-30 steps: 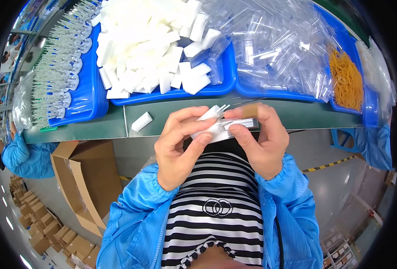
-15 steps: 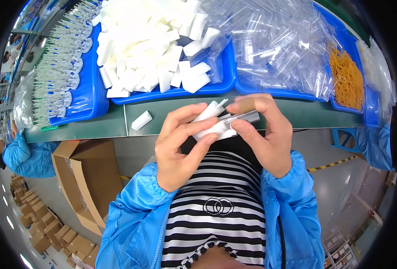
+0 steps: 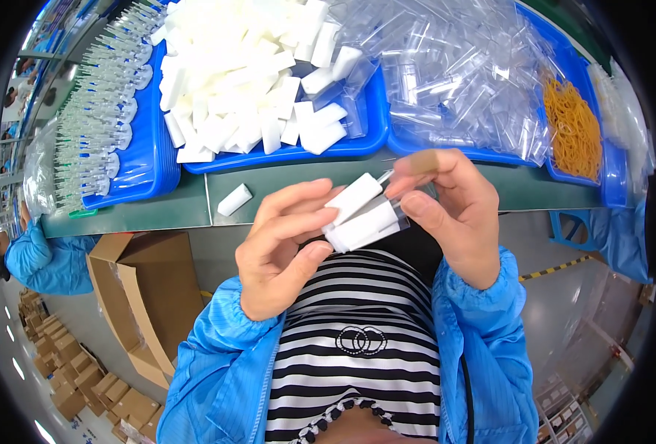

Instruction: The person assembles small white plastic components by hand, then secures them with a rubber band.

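My left hand [image 3: 282, 244] pinches two white foam blocks between its fingers and thumb. The upper white foam block [image 3: 356, 198] lies slantwise. Below it, the lower foam block [image 3: 363, 228] looks to be in or against a clear plastic sleeve [image 3: 399, 219]. My right hand [image 3: 457, 214] is closed at the right end of this bundle, its thumb and forefinger near a thin pale stick. An adhesive bandage [image 3: 424, 161] is wrapped round one right finger. What the right fingertips grip is partly hidden. A loose foam block [image 3: 234, 200] lies on the green table to the left.
Blue trays along the table hold white foam pieces [image 3: 224, 81], clear plastic sleeves [image 3: 461, 81] and yellow rubber bands [image 3: 570, 133]. Syringe-like clear parts [image 3: 95, 111] lie on stacked blue trays [image 3: 166, 159]. An opened cardboard box [image 3: 150, 296] stands below left, near a person in blue [image 3: 46, 263].
Both hands have drawn slightly apart; the left moved left and down, the right moved right. The foam blocks and sleeve have turned, showing more of their faces.
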Demonstrator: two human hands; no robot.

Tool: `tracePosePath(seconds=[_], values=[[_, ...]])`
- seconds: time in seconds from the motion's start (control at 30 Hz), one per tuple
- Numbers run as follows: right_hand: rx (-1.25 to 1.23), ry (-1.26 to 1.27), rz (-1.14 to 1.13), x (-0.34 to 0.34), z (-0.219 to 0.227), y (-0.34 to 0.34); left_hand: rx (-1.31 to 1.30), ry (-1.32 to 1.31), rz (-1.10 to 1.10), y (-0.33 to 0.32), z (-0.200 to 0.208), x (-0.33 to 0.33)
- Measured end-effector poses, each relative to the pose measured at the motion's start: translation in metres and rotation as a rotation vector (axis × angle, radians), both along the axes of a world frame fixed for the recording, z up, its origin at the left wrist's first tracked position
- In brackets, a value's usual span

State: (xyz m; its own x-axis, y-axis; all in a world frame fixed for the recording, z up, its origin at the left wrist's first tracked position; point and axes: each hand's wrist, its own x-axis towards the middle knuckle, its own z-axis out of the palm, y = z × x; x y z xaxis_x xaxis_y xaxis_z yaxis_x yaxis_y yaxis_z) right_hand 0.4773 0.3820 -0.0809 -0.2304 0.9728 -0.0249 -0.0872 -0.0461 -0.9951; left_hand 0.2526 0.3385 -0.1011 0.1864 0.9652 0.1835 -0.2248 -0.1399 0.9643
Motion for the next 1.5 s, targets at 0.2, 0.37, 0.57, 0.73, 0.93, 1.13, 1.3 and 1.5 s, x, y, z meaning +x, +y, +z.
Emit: tracePosePath(seconds=[0.2,0.37,0.57,0.73,0.93,1.13,1.3,1.5], values=[[0.072,0.080,0.117,-0.003,-0.011,-0.007,0.098,0.098,-0.005,-0.005,-0.003,-0.003],[0.068,0.151,0.179,-0.008,-0.016,-0.011,0.178,0.175,-0.030,-0.001,0.000,-0.005],[0.190,0.024,0.206,-0.005,-0.012,-0.004,0.011,-0.023,-0.123,0.001,-0.002,-0.015],[0.235,0.029,0.200,-0.008,-0.016,-0.006,-0.021,-0.082,-0.099,0.000,-0.004,-0.013],[0.430,-0.176,0.194,-0.011,-0.016,0.000,0.052,0.012,-0.035,-0.001,-0.007,-0.015],[0.447,-0.171,0.209,-0.016,-0.018,-0.002,0.076,0.136,-0.057,-0.004,-0.003,-0.020],[0.560,-0.325,0.170,-0.019,-0.014,-0.010,-0.029,0.065,-0.055,-0.007,0.005,-0.019],[0.636,-0.409,0.278,-0.034,-0.008,-0.007,0.138,0.294,0.028,-0.013,0.001,-0.032]])
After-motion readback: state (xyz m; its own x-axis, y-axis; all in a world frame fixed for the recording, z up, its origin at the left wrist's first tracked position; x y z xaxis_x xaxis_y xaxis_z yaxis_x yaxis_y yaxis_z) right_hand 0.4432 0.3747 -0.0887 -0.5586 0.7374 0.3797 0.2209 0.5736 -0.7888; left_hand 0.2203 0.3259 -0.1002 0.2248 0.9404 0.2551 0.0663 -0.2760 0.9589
